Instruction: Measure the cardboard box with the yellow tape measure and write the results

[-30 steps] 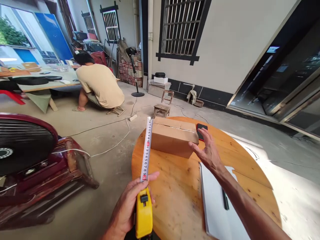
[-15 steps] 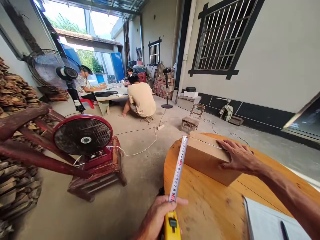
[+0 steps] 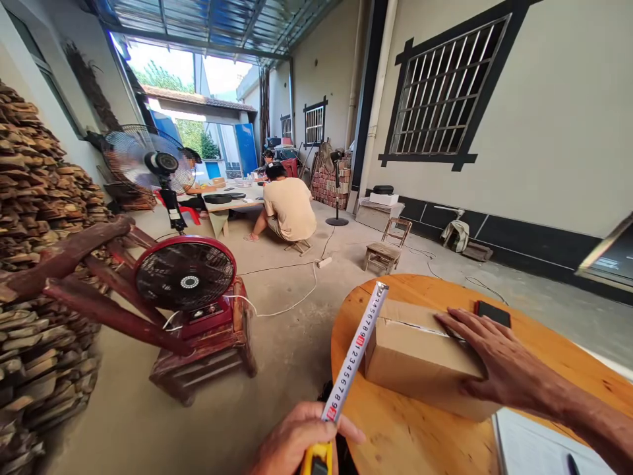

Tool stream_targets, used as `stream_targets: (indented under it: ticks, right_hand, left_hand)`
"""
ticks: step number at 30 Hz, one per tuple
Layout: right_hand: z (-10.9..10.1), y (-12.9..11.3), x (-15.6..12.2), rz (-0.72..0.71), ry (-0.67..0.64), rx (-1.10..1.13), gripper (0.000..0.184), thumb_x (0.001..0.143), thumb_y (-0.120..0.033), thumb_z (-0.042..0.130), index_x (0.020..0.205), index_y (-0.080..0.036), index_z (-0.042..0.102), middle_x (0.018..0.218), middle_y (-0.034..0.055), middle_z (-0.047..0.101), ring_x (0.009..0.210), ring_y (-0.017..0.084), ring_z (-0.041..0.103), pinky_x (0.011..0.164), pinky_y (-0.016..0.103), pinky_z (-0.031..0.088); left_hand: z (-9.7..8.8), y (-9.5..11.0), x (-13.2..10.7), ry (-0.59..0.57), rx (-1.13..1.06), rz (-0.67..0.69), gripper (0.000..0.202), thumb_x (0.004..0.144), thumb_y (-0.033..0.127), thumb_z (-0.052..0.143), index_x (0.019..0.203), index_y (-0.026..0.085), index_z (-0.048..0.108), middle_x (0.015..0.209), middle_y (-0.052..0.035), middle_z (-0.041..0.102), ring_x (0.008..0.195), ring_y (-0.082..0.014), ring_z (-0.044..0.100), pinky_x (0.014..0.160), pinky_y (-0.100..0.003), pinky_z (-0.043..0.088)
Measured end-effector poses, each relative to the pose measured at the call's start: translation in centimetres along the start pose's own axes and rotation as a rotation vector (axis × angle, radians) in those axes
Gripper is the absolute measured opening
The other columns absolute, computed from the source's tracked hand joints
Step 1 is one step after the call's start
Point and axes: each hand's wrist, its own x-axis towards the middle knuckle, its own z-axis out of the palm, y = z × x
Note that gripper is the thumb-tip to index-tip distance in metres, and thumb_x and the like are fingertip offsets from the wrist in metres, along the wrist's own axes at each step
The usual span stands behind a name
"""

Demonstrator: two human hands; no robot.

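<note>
Left fingers (image 3: 352,430) curl closed round tape measure (image 3: 318,454), case cut off below them. Right fingers (image 3: 467,324) spread wide, flat on carton (image 3: 420,366) beneath, partly hiding it.

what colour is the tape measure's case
The tape measure's case is yellow; the head view shows it best.

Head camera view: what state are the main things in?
Tape measure, blade drawn out
Left hand, gripping tape measure
Cardboard box, flaps folded down
Right hand, spread over the box
Phone, lying flat
Pen, lying on paper
Wooden chair, upright
Red fan, upright; spinning unclear
Blue gate, open
</note>
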Motion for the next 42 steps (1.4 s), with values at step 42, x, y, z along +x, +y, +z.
stream_targets:
  ticks: [42]
  right_hand:
    - [-3.3, -3.9, -13.2, 0.459, 0.057, 0.484, 0.067, 0.077, -0.060, 0.054, 0.135, -0.031, 0.040, 0.149, 0.0077, 0.028, 0.134, 0.032, 0.030, 0.103, 0.051, 0.036]
  left_hand:
    - [0.3, 11.5, 4.7, -0.343, 0.602, -0.129, 0.034, 0.082, 0.042, 0.051, 0.099, 0.014, 0.061, 0.068, -0.0027, 0.065, 0.054, -0.0138, 0.056, 0.050, -0.023, 0.040]
